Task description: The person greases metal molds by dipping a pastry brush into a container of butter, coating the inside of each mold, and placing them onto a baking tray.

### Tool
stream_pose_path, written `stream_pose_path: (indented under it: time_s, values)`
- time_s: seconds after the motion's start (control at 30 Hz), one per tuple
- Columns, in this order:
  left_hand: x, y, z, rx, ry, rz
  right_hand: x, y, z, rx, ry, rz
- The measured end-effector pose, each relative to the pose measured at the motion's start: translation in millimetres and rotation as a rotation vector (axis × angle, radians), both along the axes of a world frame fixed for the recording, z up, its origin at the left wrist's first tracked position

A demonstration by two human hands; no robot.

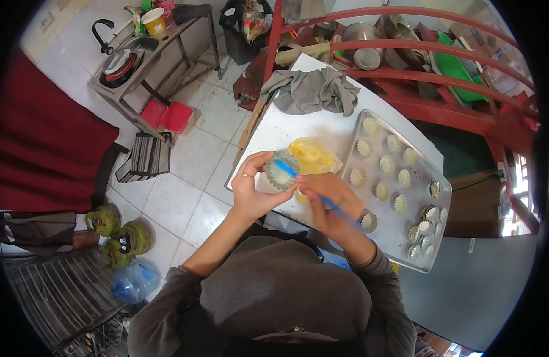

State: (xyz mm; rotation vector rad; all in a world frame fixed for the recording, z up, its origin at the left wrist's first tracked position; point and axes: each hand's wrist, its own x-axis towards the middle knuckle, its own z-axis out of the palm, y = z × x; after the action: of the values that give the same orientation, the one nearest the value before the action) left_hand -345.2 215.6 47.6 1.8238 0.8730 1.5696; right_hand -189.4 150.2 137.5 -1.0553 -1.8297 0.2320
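Note:
Held up by its rim in my left hand is a small fluted tart mould, its inside facing me. My right hand is closed round a blue brush, blurred by motion; its blue head reaches into the mould. Just behind both hands, a clear plastic bag holding something soft and yellow lies on the white table. To the right, a metal baking tray carries several more tart moulds, some set out singly and others clustered in its right corner.
A crumpled grey cloth lies at the table's far end. Beyond it, red metal rails front pots and a green basin. To the left stand a sink, green gas cylinders and a water bottle.

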Motion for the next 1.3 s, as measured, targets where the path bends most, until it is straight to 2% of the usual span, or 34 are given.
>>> stream_pose_path:
  time_s: [0.07, 0.17, 0.23, 0.27, 0.37, 0.47, 0.57, 0.63, 0.67, 0.77, 0.83, 0.9, 1.0, 1.1, 1.2, 1.3]
  values:
    - [3.9, -2.4, 2.8, -0.009, -0.012, -0.012, -0.9, 5.9, -3.6, 0.101, -0.135, -0.02]
    - [8.5, -1.3, 2.2, -0.05, -0.035, -0.011, 3.4, 1.9, 8.2, 0.139, -0.071, -0.168]
    - [8.6, -2.0, -0.7, -0.121, -0.036, -0.024, -0.1, -0.8, 7.5, 0.103, -0.057, -0.056]
    - [9.4, -2.5, 0.2, -0.137, -0.039, -0.054, -1.0, -3.2, 7.0, 0.085, -0.049, -0.005]
    - [10.9, -5.7, 9.2, -0.23, -0.081, -0.162, 20.8, 3.0, -7.9, 0.125, -0.003, -0.072]
    - [13.1, -6.7, 15.2, -0.38, -0.187, -0.319, 27.6, -11.5, 5.4, -0.06, 0.261, -0.012]
    - [14.9, -10.9, 24.4, -0.503, -0.255, -0.491, 22.8, -8.7, 5.0, 0.047, -0.018, -0.046]
    - [15.4, -10.6, 27.1, -0.6, -0.275, -0.561, 31.4, -14.8, 8.3, 0.044, 0.104, -0.113]
    - [15.8, -9.8, 27.1, -0.575, -0.268, -0.582, 34.0, -16.2, 10.4, 0.044, 0.165, -0.142]
    - [18.2, -11.7, 24.3, -0.5, -0.247, -0.633, 32.4, -26.8, 13.4, -0.099, 0.14, 0.03]
    - [22.2, -13.0, 20.2, -0.443, -0.243, -0.649, 35.6, -27.1, 8.2, -0.014, 0.137, -0.098]
    - [21.4, -7.8, 19.4, -0.289, -0.101, -0.586, 40.1, -31.4, 13.4, 0.017, 0.151, -0.201]
    - [14.8, -5.1, 33.6, -0.083, 0.048, -0.513, 48.1, -44.1, 18.4, -0.123, 0.32, -0.029]
    - [16.4, 2.3, 36.8, 0.092, 0.178, -0.542, 47.4, -48.6, 35.8, -0.265, -0.059, -0.088]
    - [14.7, 7.9, 39.9, 0.218, 0.251, -0.554, 59.5, -57.1, 55.8, -0.369, -0.021, -0.082]
    - [16.8, 14.4, 46.6, 0.306, 0.255, -0.572, 52.0, -43.5, 42.7, -0.175, -0.075, 0.003]
